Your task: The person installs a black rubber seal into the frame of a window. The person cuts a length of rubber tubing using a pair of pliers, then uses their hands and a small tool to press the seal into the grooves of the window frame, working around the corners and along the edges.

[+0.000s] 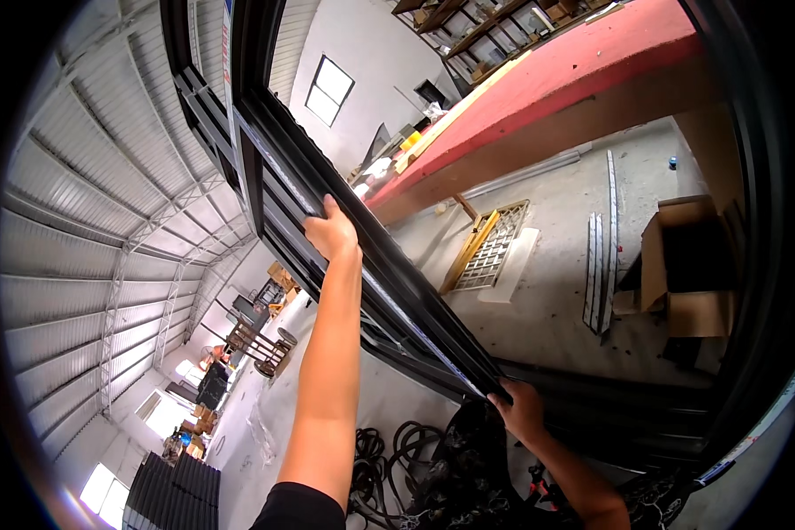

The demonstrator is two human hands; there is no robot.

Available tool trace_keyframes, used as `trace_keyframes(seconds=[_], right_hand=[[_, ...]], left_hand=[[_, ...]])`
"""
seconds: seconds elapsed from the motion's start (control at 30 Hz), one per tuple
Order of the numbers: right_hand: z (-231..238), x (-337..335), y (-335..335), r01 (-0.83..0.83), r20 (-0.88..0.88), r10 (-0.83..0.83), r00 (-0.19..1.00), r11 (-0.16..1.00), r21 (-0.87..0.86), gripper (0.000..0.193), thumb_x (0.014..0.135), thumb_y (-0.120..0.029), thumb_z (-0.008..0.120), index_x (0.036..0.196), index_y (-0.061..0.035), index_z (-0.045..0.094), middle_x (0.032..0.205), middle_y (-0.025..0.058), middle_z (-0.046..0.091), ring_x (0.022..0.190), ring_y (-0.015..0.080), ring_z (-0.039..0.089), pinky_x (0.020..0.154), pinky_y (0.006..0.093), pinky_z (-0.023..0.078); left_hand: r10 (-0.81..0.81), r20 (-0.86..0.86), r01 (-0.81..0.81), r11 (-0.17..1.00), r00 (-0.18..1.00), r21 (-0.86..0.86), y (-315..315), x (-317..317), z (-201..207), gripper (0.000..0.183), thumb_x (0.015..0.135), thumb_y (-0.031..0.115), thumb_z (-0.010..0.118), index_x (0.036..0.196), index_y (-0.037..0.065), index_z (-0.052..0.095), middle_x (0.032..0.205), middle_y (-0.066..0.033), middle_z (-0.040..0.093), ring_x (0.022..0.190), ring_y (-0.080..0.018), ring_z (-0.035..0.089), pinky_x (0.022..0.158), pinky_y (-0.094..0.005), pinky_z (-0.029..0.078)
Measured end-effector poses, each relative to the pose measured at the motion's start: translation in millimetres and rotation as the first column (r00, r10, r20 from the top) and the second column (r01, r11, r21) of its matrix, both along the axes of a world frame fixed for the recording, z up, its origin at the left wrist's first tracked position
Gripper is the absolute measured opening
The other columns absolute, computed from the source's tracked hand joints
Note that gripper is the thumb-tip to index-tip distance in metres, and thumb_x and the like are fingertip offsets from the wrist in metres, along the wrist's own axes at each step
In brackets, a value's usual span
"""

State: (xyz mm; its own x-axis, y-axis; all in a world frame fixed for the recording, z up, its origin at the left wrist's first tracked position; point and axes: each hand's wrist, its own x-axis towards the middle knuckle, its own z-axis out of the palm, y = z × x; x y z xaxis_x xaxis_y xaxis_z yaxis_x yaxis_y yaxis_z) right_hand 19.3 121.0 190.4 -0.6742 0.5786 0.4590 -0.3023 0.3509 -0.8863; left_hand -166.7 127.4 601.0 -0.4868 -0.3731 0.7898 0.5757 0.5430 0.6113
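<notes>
A large black window frame (397,258) stands tilted across the view, with a pale strip of film (397,309) along one rail. My left hand (332,233) is closed on that rail about midway up, thumb raised against its face. Lower down, near the bottom corner of the same rail, my right hand (519,410) grips the edge with bent fingers. The fingertips of both hands are partly hidden by the rail. More black frame sections show behind and to the left of my left hand.
Through the frame a red-topped table (583,66) is visible. Below it lie a metal grille (495,252), several long profiles (596,265) and an open cardboard box (680,265). Coiled black hose (371,468) lies near my legs. Dark stacked panels (172,495) stand at the lower left.
</notes>
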Motion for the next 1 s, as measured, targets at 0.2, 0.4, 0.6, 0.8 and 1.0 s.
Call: trace_keyframes(seconds=[0.2, 0.4, 0.6, 0.8, 1.0], right_hand=[[4.9, 1.9, -1.1, 0.057, 0.020, -0.058, 0.998, 0.997, 0.044, 0.039, 0.087, -0.028, 0.072, 0.113, 0.0005, 0.066, 0.090, 0.0196, 0.067, 0.084, 0.0379, 0.064, 0.078, 0.0465, 0.051], [1.5, -2.3, -6.1, 0.139, -0.070, -0.132, 0.989, 0.984, 0.112, 0.041, 0.086, -0.029, 0.072, 0.114, -0.0001, 0.066, 0.092, 0.0188, 0.067, 0.083, 0.0356, 0.064, 0.075, 0.0448, 0.052], [8.2, 5.6, -2.2, -0.001, 0.036, 0.001, 0.999, 1.000, 0.000, 0.041, 0.086, -0.027, 0.072, 0.115, 0.0023, 0.065, 0.094, 0.0205, 0.067, 0.087, 0.0364, 0.064, 0.076, 0.0445, 0.051], [4.0, -3.9, 4.3, 0.058, -0.052, -0.057, 0.997, 0.998, 0.008, 0.040, 0.084, -0.025, 0.074, 0.112, 0.0020, 0.066, 0.097, 0.0214, 0.067, 0.088, 0.0384, 0.063, 0.077, 0.0448, 0.051], [1.0, -5.9, -0.8, 0.025, 0.004, -0.025, 1.000, 1.000, 0.004, 0.040, 0.083, -0.026, 0.074, 0.111, 0.0011, 0.066, 0.097, 0.0209, 0.067, 0.091, 0.0385, 0.063, 0.079, 0.0453, 0.051]], left_hand=[[-0.180, 0.096, 0.185, 0.982, 0.979, -0.042, -10.1, 11.2, -1.3, 0.055, 0.089, 0.037, 0.069, 0.105, -0.014, 0.057, 0.109, -0.0270, 0.065, 0.098, -0.0385, 0.065, 0.086, -0.0426, 0.050], [0.165, 0.031, -0.165, 0.986, 0.986, -0.012, 18.7, 14.9, -16.1, 0.052, 0.089, 0.039, 0.067, 0.102, -0.011, 0.058, 0.104, -0.0266, 0.065, 0.094, -0.0425, 0.064, 0.083, -0.0483, 0.051], [0.096, 0.017, -0.094, 0.992, 0.995, -0.082, -5.2, -1.1, -46.3, 0.057, 0.090, 0.041, 0.067, 0.105, -0.012, 0.057, 0.107, -0.0262, 0.065, 0.097, -0.0390, 0.064, 0.086, -0.0446, 0.050], [0.166, 0.122, -0.169, 0.985, 0.979, 0.022, 16.0, 10.7, -39.3, 0.052, 0.091, 0.041, 0.062, 0.110, -0.007, 0.053, 0.110, -0.0247, 0.058, 0.097, -0.0443, 0.061, 0.084, -0.0489, 0.051], [-0.099, 0.072, 0.105, 0.991, 0.992, -0.082, -16.6, 11.2, -65.1, 0.052, 0.089, 0.034, 0.069, 0.107, -0.013, 0.055, 0.106, -0.0249, 0.066, 0.093, -0.0352, 0.065, 0.085, -0.0428, 0.051]])
